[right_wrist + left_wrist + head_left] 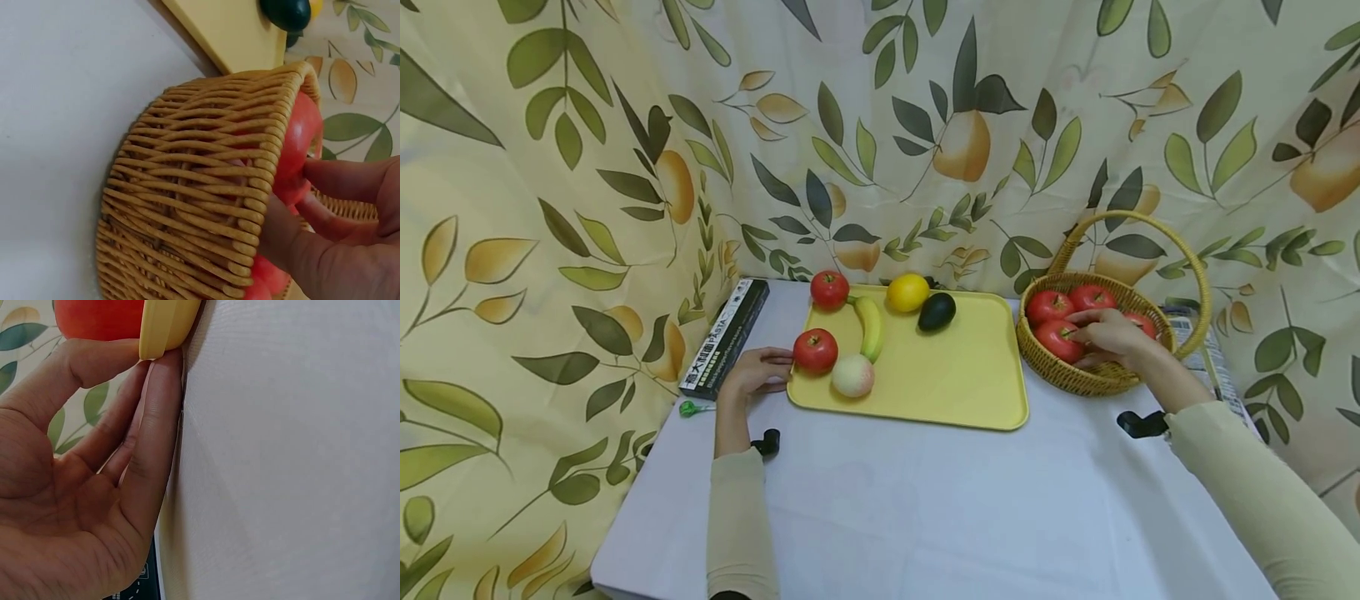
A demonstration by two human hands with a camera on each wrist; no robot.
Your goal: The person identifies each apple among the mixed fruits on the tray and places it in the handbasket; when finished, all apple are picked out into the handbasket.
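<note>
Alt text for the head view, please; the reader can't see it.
A person's right hand grips a red fruit among others in a wicker basket, while the left hand holds the left edge of a yellow tray. On the tray lie two more red fruits, a banana, a peach, a lemon and an avocado.

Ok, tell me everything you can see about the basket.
The basket is round and woven, wicker by its look, brownish, with one tall arched handle. It stands upright on the table, close to the right of the yellow tray. At least four red fruits lie inside, and the right hand reaches in, holding one.
</note>
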